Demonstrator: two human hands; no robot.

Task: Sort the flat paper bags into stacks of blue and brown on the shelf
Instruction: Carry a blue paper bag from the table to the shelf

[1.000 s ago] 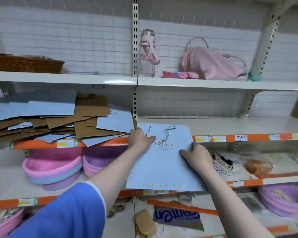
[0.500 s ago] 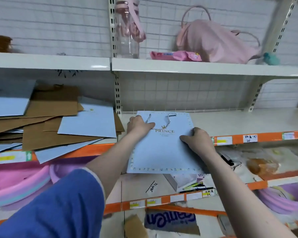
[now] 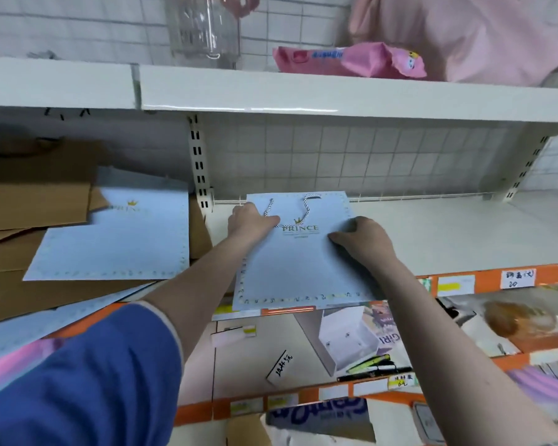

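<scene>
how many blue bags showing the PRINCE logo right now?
2. One bag under both hands on the right shelf section; another atop the mixed pile on the left. More may be buried in that pile.

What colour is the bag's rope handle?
White with dark twisted stripes, on the rope handle, seen in the head view.
</scene>
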